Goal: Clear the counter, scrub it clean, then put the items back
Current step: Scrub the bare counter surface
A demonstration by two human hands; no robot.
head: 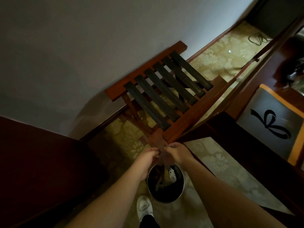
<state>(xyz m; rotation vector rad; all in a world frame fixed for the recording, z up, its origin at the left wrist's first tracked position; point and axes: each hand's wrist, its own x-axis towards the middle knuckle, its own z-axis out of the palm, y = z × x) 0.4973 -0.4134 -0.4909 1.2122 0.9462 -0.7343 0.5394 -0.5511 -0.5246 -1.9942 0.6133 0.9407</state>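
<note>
Both my hands hold a brown cloth (159, 143) stretched upright between them, over a round dark waste bin (165, 185) on the floor. My left hand (148, 157) grips the cloth's left edge with curled fingers. My right hand (176, 152) pinches its right edge. The cloth's lower end hangs down into the bin, which holds some white and dark rubbish. The dark wooden counter (256, 102) runs along the right side of the view.
A wooden luggage rack (164, 89) with black straps stands against the white wall ahead. A grey box with a black bow and orange rim (273, 122) lies on the counter. Dark furniture (41, 162) fills the left. My white shoe (144, 207) stands on patterned carpet.
</note>
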